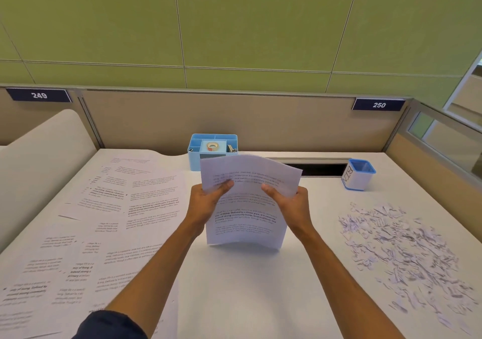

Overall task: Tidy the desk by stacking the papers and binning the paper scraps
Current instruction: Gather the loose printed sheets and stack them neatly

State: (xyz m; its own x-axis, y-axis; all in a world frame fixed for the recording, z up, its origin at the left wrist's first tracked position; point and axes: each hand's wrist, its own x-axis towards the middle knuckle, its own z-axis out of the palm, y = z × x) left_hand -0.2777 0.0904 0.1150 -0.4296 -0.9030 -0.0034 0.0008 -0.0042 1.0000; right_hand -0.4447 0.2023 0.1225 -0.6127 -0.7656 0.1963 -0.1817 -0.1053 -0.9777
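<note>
A bundle of printed papers (247, 216) stands upright on its lower edge on the white desk (247, 286), its top curling back. My left hand (208, 203) grips its left side, thumb across the front. My right hand (287, 203) grips its right side the same way. Several more printed sheets (99, 224) lie spread and overlapping over the left half of the desk. A wide heap of white paper scraps (401, 250) covers the desk's right side. A small blue-rimmed white cup marked BIN (358, 174) stands at the back right.
A light blue desk organiser (212, 147) with a tape roll sits at the back centre, behind the held papers. A dark cable slot (318, 168) runs along the back edge. Beige partition walls (260, 122) close the desk at the back and both sides.
</note>
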